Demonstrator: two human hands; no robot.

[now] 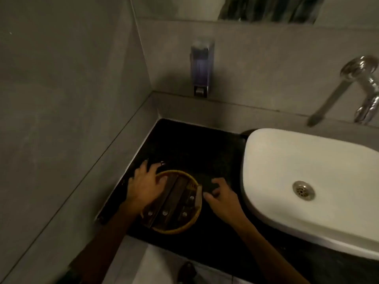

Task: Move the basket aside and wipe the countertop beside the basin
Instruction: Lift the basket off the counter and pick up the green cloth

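A round yellow basket (185,227) holding several dark flat packets sits on the black countertop (190,144), near its front left corner. My left hand (144,185) grips the basket's far left rim, thumb inside it and fingers spread over the outside. My right hand (222,198) rests just right of the basket, fingers curled on a dark cloth (209,184) that lies on the countertop between basket and basin. The white basin (307,167) stands to the right.
Grey tiled walls close the countertop on the left and back. A soap dispenser (202,68) hangs on the back wall. A chrome tap (367,87) sticks out above the basin. A white fixture (153,267) stands below the counter's front edge.
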